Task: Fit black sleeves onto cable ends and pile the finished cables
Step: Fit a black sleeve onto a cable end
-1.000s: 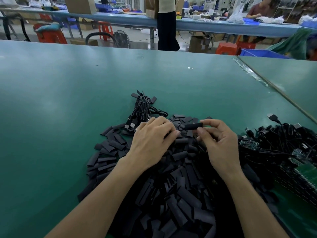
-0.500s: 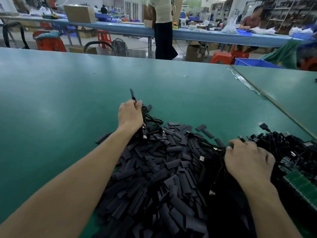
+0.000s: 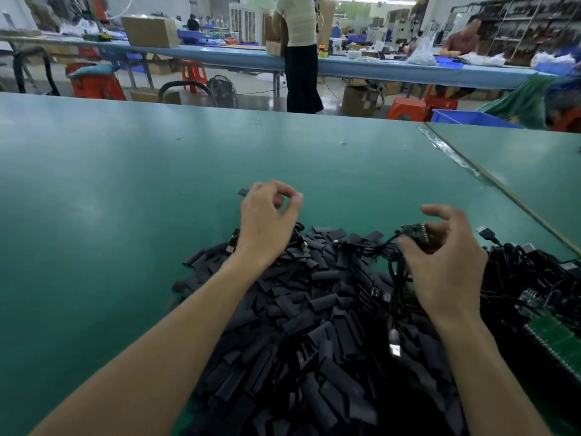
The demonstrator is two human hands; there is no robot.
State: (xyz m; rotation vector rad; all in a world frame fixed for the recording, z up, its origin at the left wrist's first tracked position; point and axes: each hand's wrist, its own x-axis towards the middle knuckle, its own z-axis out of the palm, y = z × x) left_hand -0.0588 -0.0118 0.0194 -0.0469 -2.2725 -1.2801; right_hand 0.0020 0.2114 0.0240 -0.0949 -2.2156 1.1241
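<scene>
now left hand [image 3: 265, 221] released, fingers loose and empty; right hand [image 3: 446, 262] fingers grip freshly lifted cable [image 3: 413, 234].

1. L forearm bare, stretched fwd; L hand [image 3: 267, 221] back-up, fingers loosely curled, thumb tip near index tip, nothing seen in it.
2. R forearm bare, wrist straight; R hand [image 3: 446, 265] pinches cable end [image 3: 415, 234] btw thumb & curled fingers, index lifted.

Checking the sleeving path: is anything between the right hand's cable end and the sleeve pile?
Nothing visible does. The right hand holds the cable end at the far right edge of the sleeve pile.
</scene>
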